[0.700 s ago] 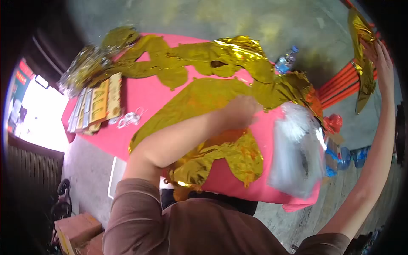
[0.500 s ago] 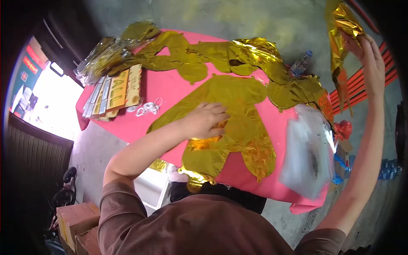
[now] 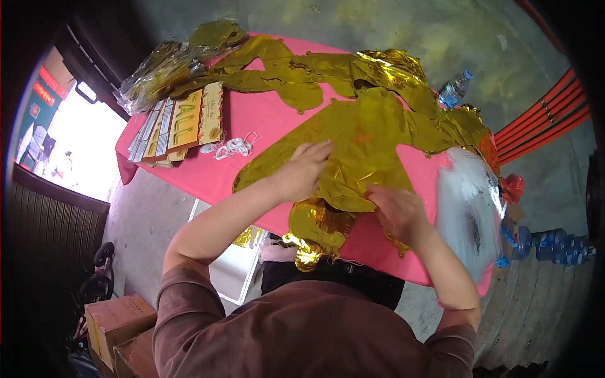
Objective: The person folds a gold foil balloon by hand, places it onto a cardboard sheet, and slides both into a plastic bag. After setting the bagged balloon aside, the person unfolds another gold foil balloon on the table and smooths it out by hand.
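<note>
Flat, uninflated gold foil balloons [image 3: 359, 135] lie over the pink cloth of the table [image 3: 268, 135], with one large sheet-like balloon close in front of me. My left hand [image 3: 304, 171] rests on that balloon, its fingers stretched out over the foil. To its right, my right hand [image 3: 400, 211] has its thumb and fingers closed on the balloon's near edge. Beneath this edge, another shiny gold foil balloon [image 3: 315, 227] hangs towards my waist. More gold foil balloons [image 3: 277, 79] run along the table's far side.
Printed packs [image 3: 183, 129] and white string coils [image 3: 236, 147] lie at the left, near clear plastic packets [image 3: 157, 72]. On the right are a clear plastic bag [image 3: 466, 208] and a water bottle [image 3: 455, 88]. Cardboard boxes [image 3: 120, 315] stand on the floor at lower left.
My right hand has come down from the upper right to the balloon and closed on its near edge. The foil it held up has come down onto the table. My left hand stays on the balloon.
</note>
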Demonstrator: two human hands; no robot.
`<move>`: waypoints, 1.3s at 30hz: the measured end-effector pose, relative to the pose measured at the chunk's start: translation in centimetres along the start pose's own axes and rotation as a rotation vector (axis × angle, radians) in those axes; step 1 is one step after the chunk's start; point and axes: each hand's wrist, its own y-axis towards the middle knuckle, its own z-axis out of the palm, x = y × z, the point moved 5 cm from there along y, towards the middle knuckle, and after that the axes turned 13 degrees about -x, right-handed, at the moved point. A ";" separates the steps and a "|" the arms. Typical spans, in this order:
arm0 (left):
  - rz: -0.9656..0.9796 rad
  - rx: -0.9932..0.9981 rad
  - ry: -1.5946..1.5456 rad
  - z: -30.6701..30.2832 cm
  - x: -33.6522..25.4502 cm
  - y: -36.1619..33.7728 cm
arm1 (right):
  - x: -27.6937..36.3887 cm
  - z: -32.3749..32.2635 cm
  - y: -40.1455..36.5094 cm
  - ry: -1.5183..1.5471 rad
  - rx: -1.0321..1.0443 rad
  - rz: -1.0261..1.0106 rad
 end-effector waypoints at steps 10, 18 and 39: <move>-1.006 -0.182 -0.982 -0.5 1.9 0.3 | 3.2 1.3 -0.9 0.031 -0.084 -0.119; -1.154 0.052 -0.953 -0.1 2.8 -0.1 | 1.5 0.5 -1.4 0.317 0.003 0.102; -0.117 -0.223 -0.046 -5.9 -0.3 -5.1 | -5.6 9.4 -0.9 -0.044 0.362 0.346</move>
